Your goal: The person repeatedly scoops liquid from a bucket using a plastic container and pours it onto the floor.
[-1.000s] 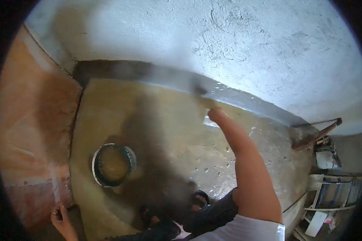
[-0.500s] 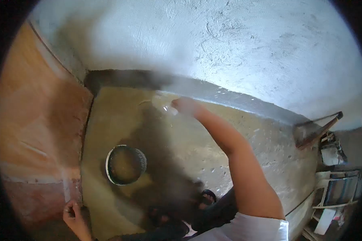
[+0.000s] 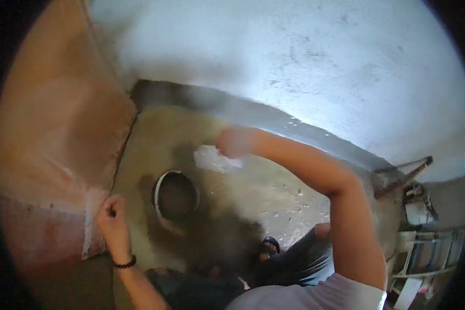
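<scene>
My right hand (image 3: 233, 142) is closed on the edge of a thin, whitish, see-through piece (image 3: 217, 159), perhaps plastic; its exact kind is unclear. The piece hangs over the yellowish wet-looking floor (image 3: 160, 124), and blur hides whether it touches. Below and left of it stands a round bucket (image 3: 157, 199) with a pale rim and dark inside. My left hand (image 3: 111, 213), with a dark beaded bracelet (image 3: 125, 262) at the wrist, is raised left of the bucket. Its fingers are curled, and I see nothing in them.
A rough white wall (image 3: 294, 51) with a dark band (image 3: 201, 98) along its base rises ahead. An orange-brown panel (image 3: 51, 144) borders the floor at left. At right are a leaning wooden piece (image 3: 405, 178) and a pale rack (image 3: 429, 253). My sandalled foot (image 3: 270, 245) is low centre.
My right hand has drawn the whitish piece nearer to me and the bucket. My left hand has risen and come further into view. The whole view has shifted slightly.
</scene>
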The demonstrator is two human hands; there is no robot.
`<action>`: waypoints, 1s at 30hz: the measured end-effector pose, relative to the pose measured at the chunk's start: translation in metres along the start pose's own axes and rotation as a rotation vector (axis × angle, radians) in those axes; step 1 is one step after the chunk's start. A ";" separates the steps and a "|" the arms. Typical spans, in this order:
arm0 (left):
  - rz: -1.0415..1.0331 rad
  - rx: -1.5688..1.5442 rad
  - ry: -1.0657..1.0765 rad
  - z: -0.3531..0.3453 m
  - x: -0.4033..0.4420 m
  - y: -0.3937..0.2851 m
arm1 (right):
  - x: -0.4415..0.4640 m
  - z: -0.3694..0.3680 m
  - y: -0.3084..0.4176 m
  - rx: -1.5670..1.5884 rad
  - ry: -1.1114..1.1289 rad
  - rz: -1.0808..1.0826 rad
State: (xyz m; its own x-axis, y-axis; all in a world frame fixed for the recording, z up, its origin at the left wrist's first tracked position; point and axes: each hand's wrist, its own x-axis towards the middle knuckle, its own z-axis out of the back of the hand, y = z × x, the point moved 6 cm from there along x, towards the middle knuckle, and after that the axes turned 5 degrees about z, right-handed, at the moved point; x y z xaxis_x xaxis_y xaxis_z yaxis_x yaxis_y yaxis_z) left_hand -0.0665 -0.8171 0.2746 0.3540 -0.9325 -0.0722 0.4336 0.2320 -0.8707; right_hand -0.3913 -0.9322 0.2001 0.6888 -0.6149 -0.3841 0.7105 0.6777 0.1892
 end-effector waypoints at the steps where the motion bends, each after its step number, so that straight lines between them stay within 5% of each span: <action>1: -0.004 0.006 -0.017 -0.005 -0.004 -0.012 | 0.012 -0.006 0.012 -0.115 0.069 0.092; 8: 0.079 -0.209 0.047 -0.016 -0.007 -0.026 | 0.058 -0.007 0.096 -0.323 0.073 0.265; 10: 0.103 -0.232 0.051 -0.015 -0.009 -0.027 | 0.065 -0.015 0.113 -0.002 0.164 0.196; 14: 0.083 -0.289 0.078 -0.014 -0.007 -0.025 | 0.098 -0.026 0.134 0.085 0.285 0.010; 16: 0.085 -0.321 0.108 -0.015 -0.005 -0.024 | 0.143 -0.089 0.126 -0.122 0.242 0.389; 17: 0.068 -0.297 0.098 -0.015 -0.004 -0.026 | 0.131 -0.065 0.133 -0.118 0.247 0.386; 19: 0.053 -0.272 0.097 -0.016 -0.004 -0.026 | 0.092 0.009 0.144 -0.100 0.326 0.113; 21: 0.066 -0.290 0.114 -0.018 -0.002 -0.022 | 0.074 0.009 0.126 0.012 0.185 0.164; 25: -0.005 -0.152 0.070 -0.015 -0.003 -0.033 | 0.079 -0.071 0.048 -0.062 -0.058 0.161; 26: 0.022 -0.179 0.086 -0.016 -0.003 -0.031 | 0.069 -0.068 0.038 -0.058 -0.043 0.151; 29: 0.052 -0.214 0.130 -0.021 -0.002 -0.022 | 0.018 -0.100 -0.004 -0.196 0.495 -0.166; 30: 0.036 -0.213 0.142 -0.023 -0.002 -0.022 | -0.002 -0.106 -0.006 0.014 0.307 -0.191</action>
State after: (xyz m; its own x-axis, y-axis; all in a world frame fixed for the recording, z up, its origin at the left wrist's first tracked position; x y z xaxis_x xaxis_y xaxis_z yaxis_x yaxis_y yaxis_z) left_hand -0.0963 -0.8268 0.2827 0.2401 -0.9576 -0.1596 0.2334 0.2165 -0.9480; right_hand -0.4116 -0.8921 0.1038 0.4696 -0.5786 -0.6668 0.8256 0.5554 0.0995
